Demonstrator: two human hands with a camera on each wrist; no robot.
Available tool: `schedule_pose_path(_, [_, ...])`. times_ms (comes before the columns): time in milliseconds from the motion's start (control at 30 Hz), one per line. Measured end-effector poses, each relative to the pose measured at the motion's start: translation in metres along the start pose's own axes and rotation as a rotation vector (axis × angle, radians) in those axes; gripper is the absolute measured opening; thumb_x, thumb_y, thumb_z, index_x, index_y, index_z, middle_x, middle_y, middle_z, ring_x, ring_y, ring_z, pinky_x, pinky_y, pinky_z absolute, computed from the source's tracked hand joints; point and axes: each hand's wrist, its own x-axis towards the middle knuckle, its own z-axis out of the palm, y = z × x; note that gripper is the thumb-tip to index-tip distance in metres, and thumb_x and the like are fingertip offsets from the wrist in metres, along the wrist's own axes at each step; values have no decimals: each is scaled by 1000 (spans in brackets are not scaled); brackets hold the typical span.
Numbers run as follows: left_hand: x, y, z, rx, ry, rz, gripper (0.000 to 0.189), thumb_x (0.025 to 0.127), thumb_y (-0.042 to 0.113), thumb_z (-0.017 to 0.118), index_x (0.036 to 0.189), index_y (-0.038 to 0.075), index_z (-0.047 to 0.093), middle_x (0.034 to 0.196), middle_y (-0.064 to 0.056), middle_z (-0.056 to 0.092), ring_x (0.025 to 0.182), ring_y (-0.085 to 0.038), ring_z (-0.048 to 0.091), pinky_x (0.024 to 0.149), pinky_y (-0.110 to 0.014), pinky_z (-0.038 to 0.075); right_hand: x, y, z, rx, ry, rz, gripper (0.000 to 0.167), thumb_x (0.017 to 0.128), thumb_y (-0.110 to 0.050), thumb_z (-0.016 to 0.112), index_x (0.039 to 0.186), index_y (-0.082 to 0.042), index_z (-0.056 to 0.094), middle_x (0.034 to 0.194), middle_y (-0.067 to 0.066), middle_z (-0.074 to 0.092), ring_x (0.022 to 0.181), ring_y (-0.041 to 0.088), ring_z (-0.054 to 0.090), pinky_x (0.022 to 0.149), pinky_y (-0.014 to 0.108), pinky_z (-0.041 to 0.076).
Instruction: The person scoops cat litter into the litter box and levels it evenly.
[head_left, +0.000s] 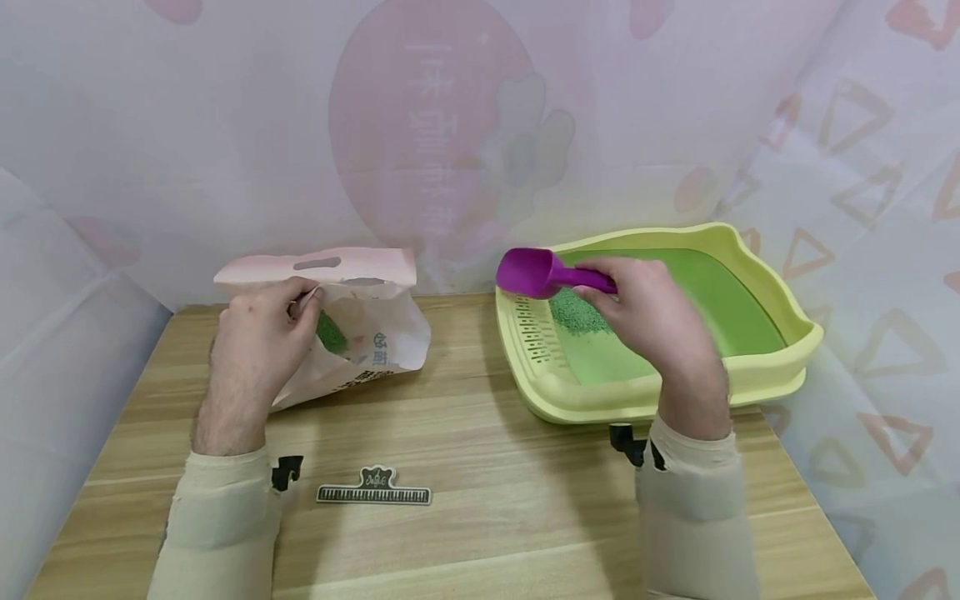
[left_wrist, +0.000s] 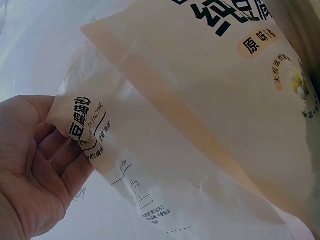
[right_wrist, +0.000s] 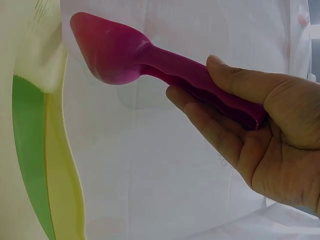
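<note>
My left hand pinches the top edge of a white and pink cat litter bag, whose mouth gapes and shows green pellets inside. In the left wrist view, the bag's printed side runs up from the fingers. A purple scoop is held by its handle in my right hand, above the left side of a yellow-green litter box. Beneath the scoop, a small heap of green pellets lies in the box. The right wrist view shows thumb and fingers around the scoop's handle.
A bag clip with a piano-key pattern lies near the front of the wooden table, between the forearms. Pale printed sheeting closes off the back and both sides. The litter box stands close to the right edge.
</note>
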Motion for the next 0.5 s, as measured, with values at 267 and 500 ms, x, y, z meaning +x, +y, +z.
schedule_pose_path(267, [0,0,0,5,1,1,21,119,21,68,114,8,83,79,-10,69,64,-28,57,58,-39,39,3,-12,10,6,-39,-65,21,115,-13,78,134,-12,85,97,9,74,76,21,54,67,33,45])
schedule_pose_path(500, [0,0,0,7,0,2,21,119,21,67,111,8,82,77,-9,66,63,-27,55,58,-38,38,4,-17,18,34,-62,-166,26,112,-10,80,138,-13,84,103,5,80,82,20,58,72,35,48])
